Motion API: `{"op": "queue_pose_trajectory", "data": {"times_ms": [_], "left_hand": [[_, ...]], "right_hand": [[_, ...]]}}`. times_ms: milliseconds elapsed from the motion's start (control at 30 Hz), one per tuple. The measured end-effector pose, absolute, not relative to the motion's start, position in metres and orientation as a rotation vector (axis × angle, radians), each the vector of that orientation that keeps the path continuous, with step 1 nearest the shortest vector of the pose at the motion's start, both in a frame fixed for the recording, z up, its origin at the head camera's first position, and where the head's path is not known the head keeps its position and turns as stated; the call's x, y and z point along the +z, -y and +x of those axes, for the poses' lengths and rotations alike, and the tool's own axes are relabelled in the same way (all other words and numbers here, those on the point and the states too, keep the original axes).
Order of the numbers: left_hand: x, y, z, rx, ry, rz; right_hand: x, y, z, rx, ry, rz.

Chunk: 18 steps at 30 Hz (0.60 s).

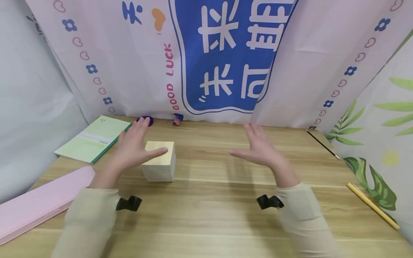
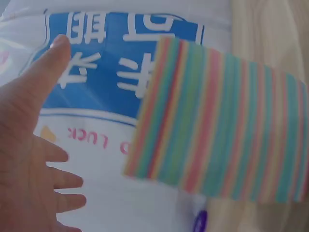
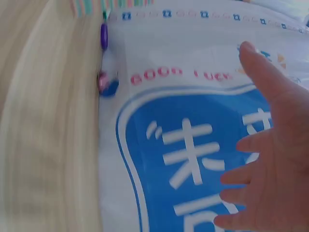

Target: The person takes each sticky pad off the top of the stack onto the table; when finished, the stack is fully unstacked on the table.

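Observation:
Both hands hang in the air over the wooden desk, palms turned towards each other, fingers spread and thumbs held out. The left hand (image 1: pixel 130 147) is nearest to a thick square stack of note paper (image 1: pixel 158 170) with a pale yellow top; its thumb overlaps that top in the head view. In the left wrist view the same stack (image 2: pixel 217 125) shows a side of many coloured stripes, apart from the fingers. Well to the right, the right hand (image 1: pixel 262 148) holds nothing, and bare desk lies under it.
A green notebook (image 1: pixel 93 139) and a long pink case (image 1: pixel 48 200) lie at left. By the back cloth sit a purple round object (image 1: pixel 150 121) and a small pink-and-blue clip (image 1: pixel 176 119). A thin dark stick (image 1: pixel 322 144) and a yellow pen (image 1: pixel 372 206) lie at right.

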State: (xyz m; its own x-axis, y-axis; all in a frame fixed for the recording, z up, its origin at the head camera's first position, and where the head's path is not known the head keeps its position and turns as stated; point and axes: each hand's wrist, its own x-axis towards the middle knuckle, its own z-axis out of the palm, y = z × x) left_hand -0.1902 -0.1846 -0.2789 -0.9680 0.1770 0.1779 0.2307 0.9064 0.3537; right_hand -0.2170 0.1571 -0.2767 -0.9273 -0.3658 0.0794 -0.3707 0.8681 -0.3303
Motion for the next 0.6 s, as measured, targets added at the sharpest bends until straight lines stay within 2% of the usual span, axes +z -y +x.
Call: {"op": "queue_pose_trajectory", "data": {"times_ms": [167, 433, 600], "left_hand": [[-0.299, 0.205, -0.186, -0.811, 2.851, -0.270], [-0.353, 0.218, -0.187, -1.357, 2.797, -0.342], [-0.375, 0.219, -0.188, -1.714, 2.668, -0.359]], "right_hand": [[-0.290, -0.114, -0.223, 0.871, 2.920, 0.779], [-0.329, -0.035, -0.224, 1.455, 2.830, 0.899], [-0.341, 0.001, -0.221, 1.689, 2.776, 0.941]]}}
